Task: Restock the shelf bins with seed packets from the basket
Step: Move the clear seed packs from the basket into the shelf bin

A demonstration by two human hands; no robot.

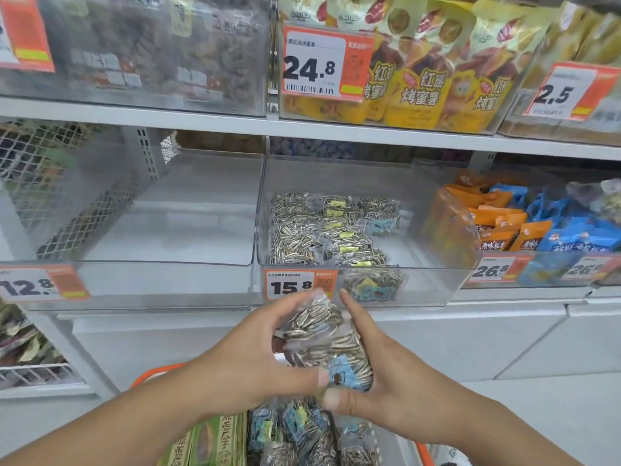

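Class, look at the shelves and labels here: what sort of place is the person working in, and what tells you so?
Most likely a shop's snack aisle: orange price tags front clear shelf bins, and both hands hold seed packets above a stocked basket.

A clear, glossy plastic bin (pixel 366 287) sits on a smooth, matt grey metal shelf (pixel 208 120). Inside it lie seed packets (pixel 322 230) in transparent, shiny film, with striped seeds visible through the wrapping. The left hand (pixel 255 358) and right hand (pixel 386 375) hold more packets (pixel 322 334) of the same crinkled, reflective film, with a blue printed label. A paper price tag (pixel 300 284), orange and white, fronts the bin. To the left, another clear plastic bin (pixel 161 284) stands beside white wire mesh (pixel 84 210). Below, an orange plastic basket (pixel 151 375) shows its smooth rim. Glossy orange and blue snack bags (pixel 537 230) fill the right bin.
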